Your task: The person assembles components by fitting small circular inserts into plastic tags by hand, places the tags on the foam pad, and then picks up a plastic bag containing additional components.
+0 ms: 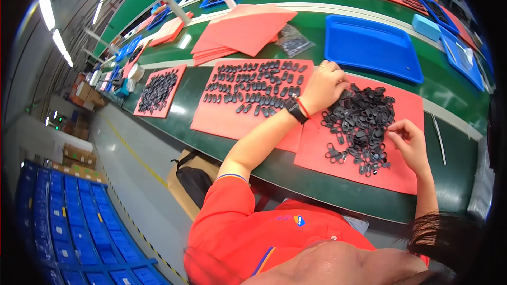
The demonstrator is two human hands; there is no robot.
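A loose heap of small black looped parts lies on a red foam sheet in front of me. My left hand is at the heap's far left edge, thumb and fingers drawn together in a pinch. What sits between those fingertips, if anything, is hidden. At the heap's right side is my right hand, its thumb and forefinger closed together; I cannot make out anything between them. On a second red foam sheet to the left, similar black oblong parts lie spaced out in rows.
Beyond the sheets stands a blue tray, beside a clear bag of dark parts and stacked red sheets. A white pen-like stick lies right. Farther left is another loaded sheet. Other people work across the green table.
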